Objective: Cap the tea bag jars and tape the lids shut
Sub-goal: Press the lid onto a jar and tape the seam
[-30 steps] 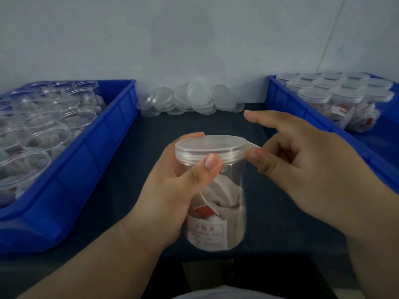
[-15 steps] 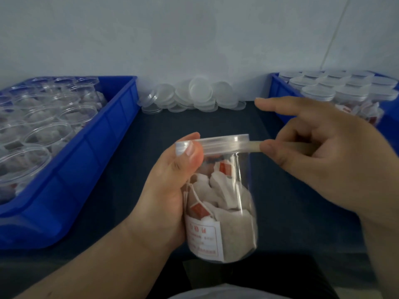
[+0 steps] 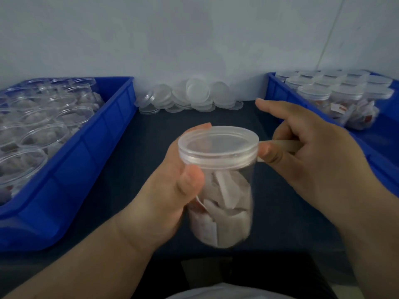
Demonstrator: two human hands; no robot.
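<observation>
A clear jar (image 3: 224,203) filled with tea bags is held above the dark table in the middle of the view, tilted toward me. A clear lid (image 3: 218,145) sits on it. My left hand (image 3: 172,190) grips the jar from the left, thumb just under the lid's rim. My right hand (image 3: 302,152) is at the lid's right side and pinches a strip of clear tape (image 3: 282,145) that runs to the lid's edge; the forefinger points outward.
A blue bin (image 3: 90,147) at the left holds several open jars of tea bags. Another blue bin (image 3: 274,87) at the right holds several capped jars. A heap of loose clear lids (image 3: 194,98) lies against the back wall.
The jar has tipped toward me, so the lid's top now shows. My left thumb slid from the lid's rim to just below it. The right hand keeps the tape taut.
</observation>
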